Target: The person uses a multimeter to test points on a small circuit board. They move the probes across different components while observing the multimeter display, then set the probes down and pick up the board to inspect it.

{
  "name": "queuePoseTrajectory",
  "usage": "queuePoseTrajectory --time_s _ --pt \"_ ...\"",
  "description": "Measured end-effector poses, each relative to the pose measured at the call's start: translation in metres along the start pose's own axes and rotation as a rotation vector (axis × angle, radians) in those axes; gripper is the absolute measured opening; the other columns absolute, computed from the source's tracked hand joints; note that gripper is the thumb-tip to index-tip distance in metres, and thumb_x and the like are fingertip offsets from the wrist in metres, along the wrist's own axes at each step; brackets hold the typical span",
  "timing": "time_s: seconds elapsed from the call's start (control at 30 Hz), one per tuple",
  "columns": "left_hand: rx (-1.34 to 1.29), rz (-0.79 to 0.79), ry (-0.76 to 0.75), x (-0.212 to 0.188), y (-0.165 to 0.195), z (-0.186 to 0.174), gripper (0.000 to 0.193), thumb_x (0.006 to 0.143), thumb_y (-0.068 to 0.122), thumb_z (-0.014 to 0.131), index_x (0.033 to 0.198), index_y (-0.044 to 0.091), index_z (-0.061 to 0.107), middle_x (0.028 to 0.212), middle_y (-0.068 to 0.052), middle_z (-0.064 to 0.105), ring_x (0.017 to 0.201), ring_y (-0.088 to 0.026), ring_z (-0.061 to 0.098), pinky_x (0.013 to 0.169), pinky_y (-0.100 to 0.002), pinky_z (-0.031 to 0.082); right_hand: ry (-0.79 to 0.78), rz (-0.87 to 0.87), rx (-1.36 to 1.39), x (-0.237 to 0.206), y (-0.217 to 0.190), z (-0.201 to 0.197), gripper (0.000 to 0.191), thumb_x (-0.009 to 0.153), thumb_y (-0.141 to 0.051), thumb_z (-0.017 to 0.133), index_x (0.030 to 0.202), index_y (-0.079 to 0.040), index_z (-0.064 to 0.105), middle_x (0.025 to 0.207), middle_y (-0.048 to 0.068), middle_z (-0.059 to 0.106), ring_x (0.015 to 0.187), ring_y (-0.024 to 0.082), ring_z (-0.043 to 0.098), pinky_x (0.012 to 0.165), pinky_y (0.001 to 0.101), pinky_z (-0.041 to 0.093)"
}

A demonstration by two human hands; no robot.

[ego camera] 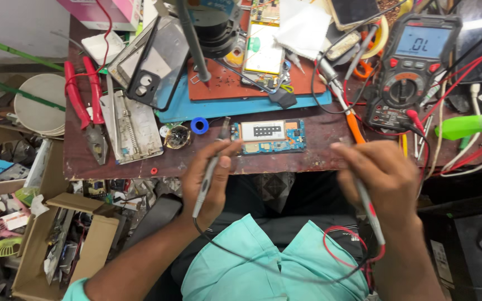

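Hands closed, left [210, 181] black probe [212, 167], right [383, 178] red probe [370, 209]

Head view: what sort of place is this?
Probably a phone repair bench: a bare circuit board lies on the worktable, a multimeter stands beside it, and both hands hold test probes.

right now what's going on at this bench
A person sits at a cluttered repair bench, each hand holding a multimeter probe. The left hand aims a grey probe at a small blue circuit board; the right hand holds the red probe clear of it. The multimeter stands behind, display on.
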State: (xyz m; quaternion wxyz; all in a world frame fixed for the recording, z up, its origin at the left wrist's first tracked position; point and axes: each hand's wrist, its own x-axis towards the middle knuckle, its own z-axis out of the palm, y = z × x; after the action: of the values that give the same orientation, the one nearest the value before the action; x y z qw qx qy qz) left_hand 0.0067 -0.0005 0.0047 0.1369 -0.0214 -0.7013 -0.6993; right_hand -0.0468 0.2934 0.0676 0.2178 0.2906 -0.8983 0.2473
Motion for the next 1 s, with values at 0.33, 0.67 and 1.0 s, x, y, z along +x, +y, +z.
queuePoseTrajectory --time_s 0.33,0.67,1.0 --pt "0.041 0.107 -0.093 0.019 -0.014 -0.021 0.063 0.116 0.049 0.027 0.138 0.001 0.061 0.125 -0.016 0.072 0.115 -0.018 0.068 0.102 -0.034 0.053 -0.120 0.387 0.810 -0.002 -0.022 0.102 0.015 0.083 -0.002 0.075 0.098 -0.004 0.070 0.093 0.006 0.075 0.080 0.009 0.070 0.072 0.0234 0.058" --pt "0.037 0.031 -0.019 0.030 -0.027 -0.025 0.021 0.093 0.002 0.074 0.112 0.001 0.064 0.117 -0.012 0.074 0.102 -0.014 0.075 0.084 -0.027 0.061 -0.186 0.229 0.762 0.019 -0.036 0.127 0.023 0.081 0.000 0.073 0.104 -0.002 0.071 0.104 0.009 0.077 0.096 0.014 0.074 0.086 0.0262 0.058" --pt "0.315 0.250 -0.212 0.034 -0.030 -0.043 0.031 0.087 0.005 0.081 0.113 0.007 0.065 0.108 -0.007 0.073 0.096 -0.019 0.073 0.082 -0.030 0.058 -0.149 0.261 0.634 0.012 -0.043 0.142 0.017 0.078 -0.004 0.079 0.087 0.001 0.066 0.096 0.012 0.078 0.086 0.015 0.076 0.076 0.0268 0.060"
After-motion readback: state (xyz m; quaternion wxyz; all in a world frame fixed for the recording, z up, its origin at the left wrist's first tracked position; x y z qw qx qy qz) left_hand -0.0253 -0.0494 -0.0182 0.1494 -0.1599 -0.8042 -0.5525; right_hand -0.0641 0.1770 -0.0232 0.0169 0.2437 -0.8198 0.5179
